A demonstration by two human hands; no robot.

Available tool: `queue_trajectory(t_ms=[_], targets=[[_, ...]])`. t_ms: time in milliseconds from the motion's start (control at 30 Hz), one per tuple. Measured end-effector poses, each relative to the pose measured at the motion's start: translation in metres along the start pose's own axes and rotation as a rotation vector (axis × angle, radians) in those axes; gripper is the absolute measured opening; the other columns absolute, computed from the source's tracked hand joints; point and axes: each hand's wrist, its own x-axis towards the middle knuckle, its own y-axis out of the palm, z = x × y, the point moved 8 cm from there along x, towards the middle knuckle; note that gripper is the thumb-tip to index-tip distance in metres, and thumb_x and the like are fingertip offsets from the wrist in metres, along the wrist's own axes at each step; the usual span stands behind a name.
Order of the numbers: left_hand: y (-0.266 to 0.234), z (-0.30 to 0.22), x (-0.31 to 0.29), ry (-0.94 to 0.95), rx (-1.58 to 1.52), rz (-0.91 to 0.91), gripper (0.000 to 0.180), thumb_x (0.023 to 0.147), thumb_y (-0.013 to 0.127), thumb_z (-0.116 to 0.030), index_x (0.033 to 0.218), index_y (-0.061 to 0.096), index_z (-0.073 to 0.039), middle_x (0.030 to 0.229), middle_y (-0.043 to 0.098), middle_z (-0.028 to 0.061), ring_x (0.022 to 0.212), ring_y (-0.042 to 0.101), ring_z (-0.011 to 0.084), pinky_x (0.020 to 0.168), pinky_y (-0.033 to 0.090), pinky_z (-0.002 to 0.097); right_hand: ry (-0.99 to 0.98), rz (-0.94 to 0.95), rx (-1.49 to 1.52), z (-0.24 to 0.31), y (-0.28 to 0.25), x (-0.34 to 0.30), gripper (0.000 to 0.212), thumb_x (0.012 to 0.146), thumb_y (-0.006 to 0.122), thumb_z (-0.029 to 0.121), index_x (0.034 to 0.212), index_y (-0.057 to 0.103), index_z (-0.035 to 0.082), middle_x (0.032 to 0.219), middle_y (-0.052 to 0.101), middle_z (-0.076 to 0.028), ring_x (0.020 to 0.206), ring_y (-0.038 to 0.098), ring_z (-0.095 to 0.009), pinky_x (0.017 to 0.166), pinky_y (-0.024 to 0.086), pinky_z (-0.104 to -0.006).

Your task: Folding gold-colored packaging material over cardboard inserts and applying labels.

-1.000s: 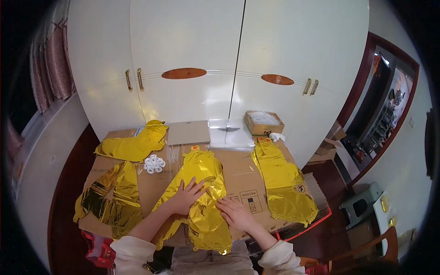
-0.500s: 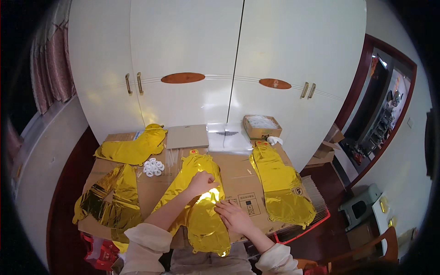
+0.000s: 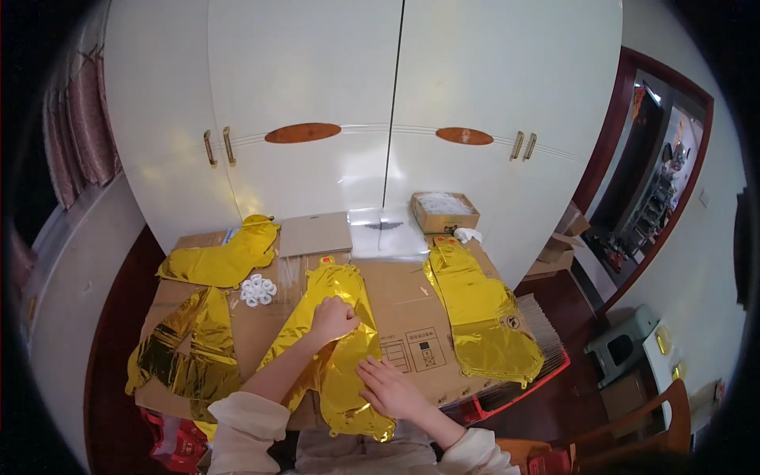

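A flat gold foil balloon (image 3: 345, 392) lies in front of me on the cardboard-covered table, its near end reaching the edge. My left hand (image 3: 333, 319) is closed in a fist on the balloon's middle; whatever its fingers may hold is hidden. Lower down, my right hand (image 3: 391, 387) rests palm down on the balloon's right side with its fingers apart. More flat gold balloons lie around: a cut-out-shaped one (image 3: 210, 348) at the near left, a bent one (image 3: 210, 263) at the far left and a long one (image 3: 484, 321) on the right.
White rings (image 3: 258, 290) form a small pile left of centre. Along the back are a grey-brown board (image 3: 317, 234), clear plastic bags (image 3: 388, 237) and a small open box (image 3: 445, 212). A white cabinet (image 3: 309, 71) stands behind, and a grey stool (image 3: 623, 344) at the right.
My right hand has slid slightly nearer along the balloon. My left hand stays closed at the balloon's middle. The whole view has shifted a little.
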Motion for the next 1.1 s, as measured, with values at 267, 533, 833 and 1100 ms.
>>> queue_trajectory(t_ms=[267, 533, 833, 1100], targets=[[0.002, 0.001, -0.008, 0.023, 0.109, 0.031, 0.019, 0.072, 0.071, -0.03, 0.076, 0.066, -0.012, 0.092, 0.057, 0.0093, 0.096, 0.053, 0.0307, 0.082, 0.042, 0.0451, -0.016, 0.012, 0.009, 0.003, 0.004, -0.001, 0.048, 0.095, 0.056, 0.029, 0.132, 0.053, -0.001, 0.138, 0.052, -0.019, 0.134, 0.045, -0.032, 0.114, 0.032, -0.0448], [-0.009, -0.065, -0.033, 0.523, 0.19, -0.073, 0.052, 0.084, 0.064, -0.038, 0.126, 0.058, -0.009, 0.129, 0.056, 0.0135, 0.127, 0.047, 0.0332, 0.104, 0.036, 0.0506, -0.021, 0.007, -0.006, 0.001, 0.007, -0.002, 0.047, 0.094, 0.057, 0.027, 0.131, 0.053, -0.002, 0.137, 0.053, -0.019, 0.132, 0.046, -0.033, 0.113, 0.033, -0.0441], [0.019, -0.05, -0.038, 0.44, 0.353, 0.089, 0.078, 0.09, 0.047, -0.065, 0.142, 0.045, -0.007, 0.148, 0.043, 0.0137, 0.139, 0.037, 0.0332, 0.113, 0.022, 0.0605, -0.059, 0.027, -0.028, 0.004, 0.009, -0.001, 0.044, 0.095, 0.056, 0.024, 0.131, 0.053, 0.001, 0.137, 0.053, -0.016, 0.132, 0.046, -0.032, 0.113, 0.034, -0.0458], [0.024, -0.04, -0.022, 0.364, 0.384, 0.157, 0.083, 0.089, 0.042, -0.072, 0.143, 0.044, -0.008, 0.15, 0.04, 0.0131, 0.143, 0.03, 0.0339, 0.113, 0.02, 0.0628, -0.074, 0.016, -0.027, 0.007, 0.005, -0.001, 0.042, 0.094, 0.055, 0.022, 0.131, 0.054, 0.002, 0.136, 0.055, -0.014, 0.131, 0.047, -0.03, 0.112, 0.034, -0.0449]])
